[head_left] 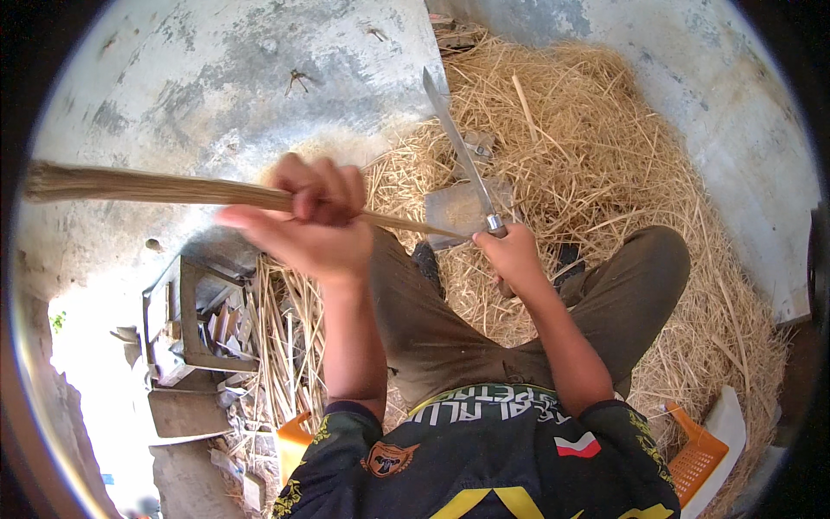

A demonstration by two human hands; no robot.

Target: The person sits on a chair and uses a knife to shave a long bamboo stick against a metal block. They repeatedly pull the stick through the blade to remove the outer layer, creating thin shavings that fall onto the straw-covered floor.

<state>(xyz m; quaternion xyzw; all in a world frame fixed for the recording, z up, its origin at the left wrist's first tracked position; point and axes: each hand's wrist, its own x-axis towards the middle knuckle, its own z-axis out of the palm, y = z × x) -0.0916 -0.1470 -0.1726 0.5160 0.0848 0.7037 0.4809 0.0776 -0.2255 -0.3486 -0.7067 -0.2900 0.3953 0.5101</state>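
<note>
My left hand (320, 216) is raised, its fingers curled round a long brown bamboo strip (164, 185) and its thumb stretched out along it. One end of the strip looms thick at the far left. The other end narrows toward my right hand (514, 255), close to the thumb. That right hand is closed round the wooden handle of a long machete (462, 145), whose blade points up and away, tilted left. Beneath the blade's base, a grey flat slab (454, 212) lies on the straw between my feet.
A big heap of straw-like shavings (588, 130) spreads ahead and right against a weathered wall (199, 78). A wooden frame box (199, 320) with scraps stands left, beside a bundle of thin sticks (290, 337). Orange plastic parts (699, 463) show behind me at right.
</note>
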